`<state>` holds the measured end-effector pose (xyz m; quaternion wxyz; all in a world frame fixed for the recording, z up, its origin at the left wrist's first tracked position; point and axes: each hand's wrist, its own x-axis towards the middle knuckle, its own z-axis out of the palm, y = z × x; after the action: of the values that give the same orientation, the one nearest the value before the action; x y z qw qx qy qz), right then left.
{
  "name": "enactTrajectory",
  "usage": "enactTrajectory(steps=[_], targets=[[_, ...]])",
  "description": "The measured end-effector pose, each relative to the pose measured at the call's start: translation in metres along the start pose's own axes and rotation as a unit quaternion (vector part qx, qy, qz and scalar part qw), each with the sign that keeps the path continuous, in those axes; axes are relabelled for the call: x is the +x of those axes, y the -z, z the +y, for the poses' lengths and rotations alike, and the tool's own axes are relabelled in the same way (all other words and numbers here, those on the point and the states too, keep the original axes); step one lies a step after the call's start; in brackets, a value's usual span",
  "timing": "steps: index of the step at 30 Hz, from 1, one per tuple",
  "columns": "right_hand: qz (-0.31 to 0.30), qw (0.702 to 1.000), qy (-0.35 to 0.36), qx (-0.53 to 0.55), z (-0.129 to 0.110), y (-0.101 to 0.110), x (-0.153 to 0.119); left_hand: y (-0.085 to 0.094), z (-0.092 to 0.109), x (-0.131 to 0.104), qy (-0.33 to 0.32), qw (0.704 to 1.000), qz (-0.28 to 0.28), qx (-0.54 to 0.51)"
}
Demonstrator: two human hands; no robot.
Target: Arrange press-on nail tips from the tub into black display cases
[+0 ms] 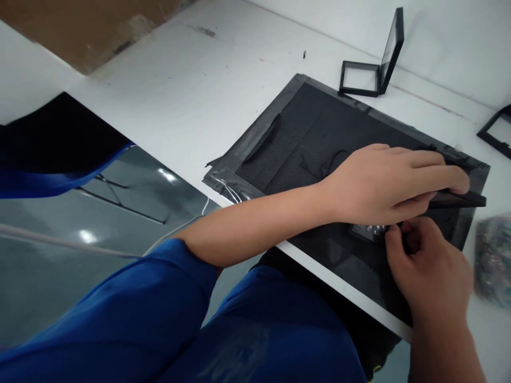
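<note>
My left hand (pixel 391 183) reaches across a black taped mat (pixel 287 138), its fingers bent over the raised part of a black display frame (pixel 477 200). Most of that frame is hidden under the hand. Just below, a shiny clear piece with a dark edge (pixel 365 232) shows between my two hands. My right hand (pixel 435 266) is close beside it, thumb and forefinger pinched together at its right end. What sits in that pinch is too small or hidden to make out.
At the back of the white table (pixel 171 80), a black hinged frame (pixel 361 78) stands open beyond the mat. Another black frame (pixel 497 130) lies at the right edge. A clear plastic bag (pixel 494 260) rests right of the mat. A brown cardboard piece (pixel 88 32) is upper left.
</note>
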<state>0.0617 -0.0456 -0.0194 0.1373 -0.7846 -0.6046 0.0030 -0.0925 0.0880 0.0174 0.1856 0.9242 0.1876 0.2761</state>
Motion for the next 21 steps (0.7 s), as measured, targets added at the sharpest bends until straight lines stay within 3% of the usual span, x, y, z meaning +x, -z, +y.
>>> enactTrajectory(steps=[6, 11, 16, 19, 21], targets=[[0.002, 1.000, -0.017, 0.005, 0.000, -0.001, 0.001, -0.001, -0.001, -0.001, -0.010, 1.000, 0.012, -0.020], [-0.008, 0.988, -0.114, 0.106, 0.003, 0.006, 0.003, 0.001, -0.003, 0.001, 0.025, 1.000, -0.005, -0.016], [0.102, 0.965, -0.137, 0.197, 0.010, 0.007, 0.005, 0.003, -0.006, 0.004, 0.053, 0.998, -0.013, -0.013], [0.203, 0.942, -0.107, 0.243, 0.011, 0.003, 0.005, 0.007, -0.006, 0.003, 0.027, 0.999, -0.026, 0.001], [0.218, 0.936, -0.087, 0.263, 0.011, 0.002, 0.004, 0.011, -0.005, 0.001, -0.011, 0.999, -0.049, 0.006]])
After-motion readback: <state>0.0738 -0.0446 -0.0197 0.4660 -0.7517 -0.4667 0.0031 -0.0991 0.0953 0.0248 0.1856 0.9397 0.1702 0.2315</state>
